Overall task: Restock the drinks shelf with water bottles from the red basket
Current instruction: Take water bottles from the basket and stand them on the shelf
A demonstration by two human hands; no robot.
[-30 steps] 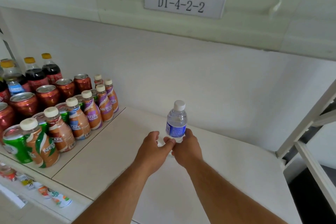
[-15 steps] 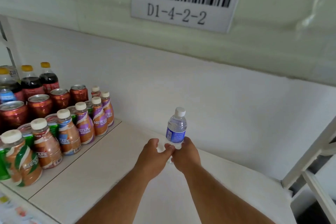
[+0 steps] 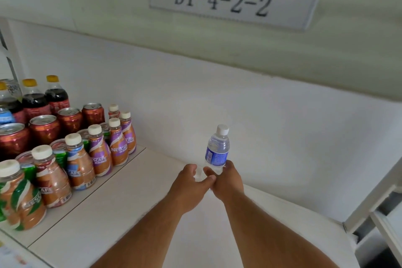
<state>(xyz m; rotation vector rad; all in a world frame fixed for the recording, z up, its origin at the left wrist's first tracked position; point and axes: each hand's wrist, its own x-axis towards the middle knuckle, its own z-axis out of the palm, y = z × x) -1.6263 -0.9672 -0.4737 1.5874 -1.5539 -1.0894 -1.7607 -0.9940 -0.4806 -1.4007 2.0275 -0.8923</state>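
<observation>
A small clear water bottle [image 3: 217, 148] with a blue label and a white cap stands upright near the back wall of the white shelf [image 3: 121, 209]. My right hand [image 3: 228, 183] is wrapped around its lower part. My left hand [image 3: 191, 183] is beside it on the left, fingers curled against the bottle's base and touching the right hand. The bottle's bottom is hidden by my fingers. The red basket is out of view.
Rows of coffee bottles [image 3: 100, 152], red cans [image 3: 45, 128] and dark soda bottles [image 3: 56, 93] fill the shelf's left section. A barcode label reading D1-4-2-2 [image 3: 224, 0] hangs on the shelf edge above. A white shelf frame [image 3: 374, 202] stands at the right.
The view has moved closer to the shelf and tilted up. Both hands stay on the bottle, which has shifted slightly further back towards the wall.
</observation>
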